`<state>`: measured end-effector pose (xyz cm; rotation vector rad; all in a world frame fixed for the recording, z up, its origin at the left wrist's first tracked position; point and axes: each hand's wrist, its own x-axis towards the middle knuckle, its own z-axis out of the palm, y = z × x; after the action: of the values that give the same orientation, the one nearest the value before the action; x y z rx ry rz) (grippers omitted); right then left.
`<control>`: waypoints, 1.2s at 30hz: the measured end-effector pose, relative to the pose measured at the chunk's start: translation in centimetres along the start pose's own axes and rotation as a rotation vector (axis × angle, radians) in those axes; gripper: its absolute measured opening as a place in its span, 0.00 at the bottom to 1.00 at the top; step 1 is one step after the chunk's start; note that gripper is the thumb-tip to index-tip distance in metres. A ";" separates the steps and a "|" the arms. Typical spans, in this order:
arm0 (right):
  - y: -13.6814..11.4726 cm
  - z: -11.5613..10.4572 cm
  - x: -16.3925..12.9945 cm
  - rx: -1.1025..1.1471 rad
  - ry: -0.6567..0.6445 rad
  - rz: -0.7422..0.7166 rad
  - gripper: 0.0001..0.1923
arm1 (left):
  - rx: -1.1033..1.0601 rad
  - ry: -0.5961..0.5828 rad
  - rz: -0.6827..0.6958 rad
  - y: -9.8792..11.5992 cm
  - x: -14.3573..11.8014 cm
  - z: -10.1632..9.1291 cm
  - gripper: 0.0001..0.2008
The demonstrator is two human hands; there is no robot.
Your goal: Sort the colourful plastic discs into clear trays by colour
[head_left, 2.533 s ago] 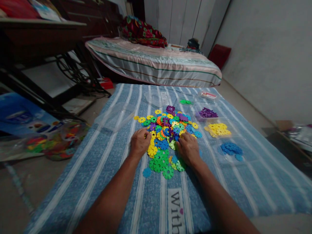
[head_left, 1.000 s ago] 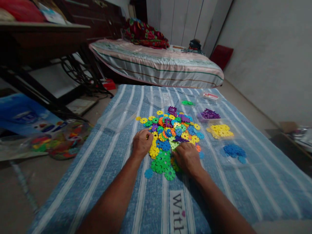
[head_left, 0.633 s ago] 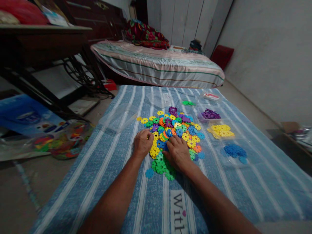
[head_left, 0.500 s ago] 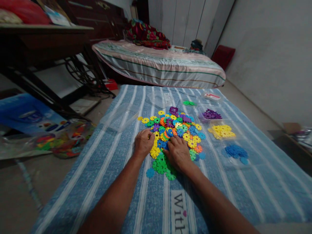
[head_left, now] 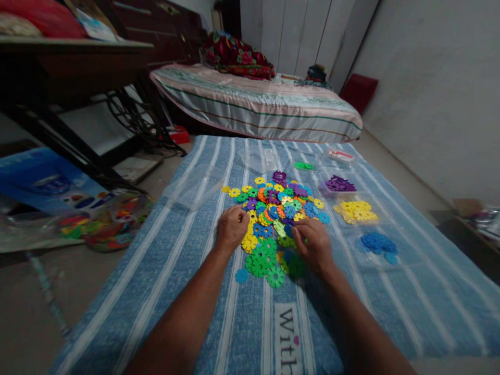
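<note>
A heap of colourful notched plastic discs (head_left: 289, 210) lies on the striped cloth between my hands. My left hand (head_left: 232, 229) is curled closed at the heap's left edge, beside yellow discs (head_left: 250, 241); whatever its fingers hold is too small to make out. On the heap's right side, my right hand (head_left: 314, 244) is closed, with a dark blue disc (head_left: 288, 230) at its thumb and fingertips. Green discs (head_left: 262, 258) lie overlapped nearer me, and a single blue disc (head_left: 241, 275) rests at their left.
At the right stand clear containers with purple pieces (head_left: 339, 183), yellow pieces (head_left: 356, 211) and blue discs (head_left: 378, 244). Green pieces (head_left: 304, 165) sit in another one farther back. A clear plastic lid or tray (head_left: 195, 187) lies at the left. Beyond is a bed (head_left: 265, 107).
My right hand has moved right, off the middle of the heap, uncovering green and yellow discs; a blue disc now shows at its fingertips. My left hand has stayed nearly still.
</note>
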<state>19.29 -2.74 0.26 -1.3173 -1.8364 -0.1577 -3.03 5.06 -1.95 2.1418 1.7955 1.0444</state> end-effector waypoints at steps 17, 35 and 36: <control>3.1 -5.4 -1.4 -0.179 0.021 0.036 0.08 | 0.004 0.002 -0.007 -0.2 -0.1 0.1 0.08; -5.1 4.4 2.0 -0.311 -0.648 -0.096 0.12 | 0.017 0.019 0.003 -0.4 -0.3 0.5 0.11; -5.0 4.5 1.9 -0.307 -0.630 -0.105 0.11 | 0.016 0.020 0.004 -0.4 -0.3 0.5 0.11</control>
<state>12.46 -1.09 0.47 -1.6047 -2.4897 -0.0850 -3.05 5.08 -2.67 2.1518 1.8156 1.0601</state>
